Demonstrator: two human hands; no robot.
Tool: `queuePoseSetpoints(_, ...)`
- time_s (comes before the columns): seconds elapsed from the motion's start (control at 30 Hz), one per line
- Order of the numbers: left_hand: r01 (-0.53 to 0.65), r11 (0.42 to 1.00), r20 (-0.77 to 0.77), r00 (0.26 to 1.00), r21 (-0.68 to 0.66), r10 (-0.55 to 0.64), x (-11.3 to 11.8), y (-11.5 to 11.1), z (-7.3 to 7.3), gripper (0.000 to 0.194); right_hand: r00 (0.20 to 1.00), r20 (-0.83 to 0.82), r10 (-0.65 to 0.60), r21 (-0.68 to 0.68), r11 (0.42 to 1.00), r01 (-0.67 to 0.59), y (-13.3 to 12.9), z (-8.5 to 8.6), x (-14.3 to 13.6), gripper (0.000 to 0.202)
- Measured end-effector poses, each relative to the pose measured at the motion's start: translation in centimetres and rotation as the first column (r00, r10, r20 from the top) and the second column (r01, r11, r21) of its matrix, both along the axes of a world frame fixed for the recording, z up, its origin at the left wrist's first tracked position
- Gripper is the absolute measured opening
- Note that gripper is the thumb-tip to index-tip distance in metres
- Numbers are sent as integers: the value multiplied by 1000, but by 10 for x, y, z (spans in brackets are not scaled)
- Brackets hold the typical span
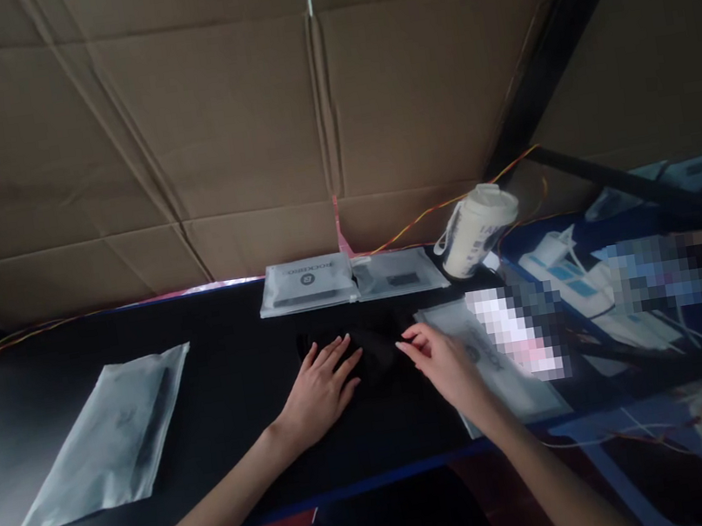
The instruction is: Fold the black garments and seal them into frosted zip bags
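Observation:
A piece of black fabric [378, 349] lies on the black tabletop, its outline hard to make out against the dark surface. My left hand [326, 385] rests flat on its left part, fingers spread. At its right side my right hand [434, 356] pinches the edge of the fabric between thumb and fingers. Beneath and beside my right forearm lies a frosted zip bag [505, 372] with a printed logo. What kind of cloth article this is cannot be told.
Frosted zip bags [307, 283] lie at the back, and another zip bag [111, 444] on the left. A white tumbler [481, 226] stands back right. A blurred bright object [513, 335] lies on the right bag. Cables and a power strip [566, 266] are farther right, near another person's arm.

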State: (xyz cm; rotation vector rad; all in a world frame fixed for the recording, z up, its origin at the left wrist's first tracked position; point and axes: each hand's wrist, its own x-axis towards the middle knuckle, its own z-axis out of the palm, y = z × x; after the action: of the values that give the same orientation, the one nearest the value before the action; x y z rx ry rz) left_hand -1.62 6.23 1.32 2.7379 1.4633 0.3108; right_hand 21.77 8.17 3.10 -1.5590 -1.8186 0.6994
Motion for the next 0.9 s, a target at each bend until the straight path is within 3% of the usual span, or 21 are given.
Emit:
queuePoseSetpoints(0.1,-39,999,-15,999,-5,39,3,-4,0,43,953,279,-122,106,990,96,-13,5,7,20)
queuePoseSetpoints(0.2,-84,996,-38,996,8,84,7,-14,0,44,827,535,-174,125,984,127,-23,6,6,26)
queuePoseSetpoints(0.33,-149,988,-58,987,51,152,12,-33,1,47,711,697,-95,38,995,95,-24,11,-8,29)
queuePoseSetpoints(0.47,-220,972,-69,972,77,225,14,-45,4,46,669,743,12,-64,997,54,-19,21,-18,30)
queuePoseSetpoints(0.6,-256,964,-43,965,68,259,18,-49,6,45,693,720,35,-94,995,47,-19,26,-18,29)
queuePoseSetpoints(0.7,-290,955,-12,957,63,291,22,-51,5,47,770,639,8,-102,992,74,-19,24,-16,27)
queuePoseSetpoints(0.83,-327,945,70,943,29,324,26,-53,1,48,961,270,-55,-58,996,73,-14,12,-13,19)
queuePoseSetpoints(0.9,-320,947,139,938,-8,318,26,-53,0,47,998,19,-66,-36,997,67,-12,6,-16,17)
